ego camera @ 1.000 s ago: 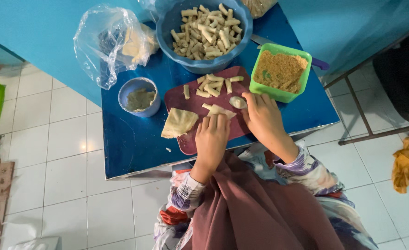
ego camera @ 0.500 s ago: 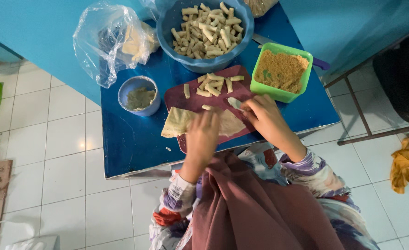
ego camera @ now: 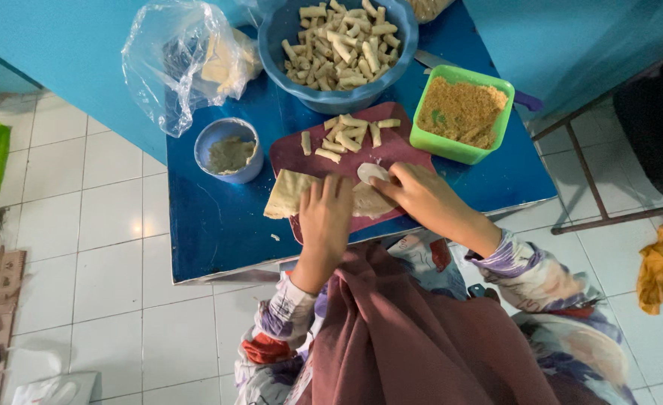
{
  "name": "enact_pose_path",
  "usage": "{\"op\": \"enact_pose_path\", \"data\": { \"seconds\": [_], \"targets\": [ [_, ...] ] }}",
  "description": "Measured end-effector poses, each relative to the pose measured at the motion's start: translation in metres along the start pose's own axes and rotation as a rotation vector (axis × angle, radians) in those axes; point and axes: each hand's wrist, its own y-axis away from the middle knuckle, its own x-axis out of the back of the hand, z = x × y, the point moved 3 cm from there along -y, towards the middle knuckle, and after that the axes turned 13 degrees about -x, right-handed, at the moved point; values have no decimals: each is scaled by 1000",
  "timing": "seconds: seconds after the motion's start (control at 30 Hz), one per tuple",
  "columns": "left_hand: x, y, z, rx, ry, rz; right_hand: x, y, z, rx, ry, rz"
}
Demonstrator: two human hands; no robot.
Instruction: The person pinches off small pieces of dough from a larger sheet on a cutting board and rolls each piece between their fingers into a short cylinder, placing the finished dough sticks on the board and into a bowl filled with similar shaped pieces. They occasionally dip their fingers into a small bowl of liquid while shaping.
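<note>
A thin pale wrapper sheet [ego camera: 290, 193] lies flat across the near edge of a dark red cutting board [ego camera: 406, 150]. My left hand [ego camera: 325, 214] presses down on the sheet with fingers spread. My right hand [ego camera: 421, 196] rests on the sheet's right part, fingertips at a small white spoon-like piece [ego camera: 371, 172]. Several short rolled sticks [ego camera: 350, 133] sit on the far part of the board.
On the blue table [ego camera: 211, 225] stand a big blue bowl [ego camera: 294, 22] full of rolled sticks, a green box [ego camera: 451, 146] of brown crumbs, a small blue cup [ego camera: 230, 154] of paste and a clear plastic bag [ego camera: 178, 60]. White tiled floor lies to the left.
The wrapper sheet has been spread wider over the board's near edge. My left hand slid left onto it, and my right hand came down beside it.
</note>
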Motion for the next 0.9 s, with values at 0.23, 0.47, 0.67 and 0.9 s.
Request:
{"op": "enact_pose_path", "data": {
  "seconds": [0.23,0.47,0.67,0.9],
  "targets": [
    [2,5,7,78,143,65,-5,-1,5,119,281,77],
    [-2,3,3,189,218,6,4,-9,17,132,468,106],
    [0,6,2,221,247,19,7,-2,26,72,573,131],
    [13,10,3,295,316,9,24,9,29,169,270,178]
  ]
}}
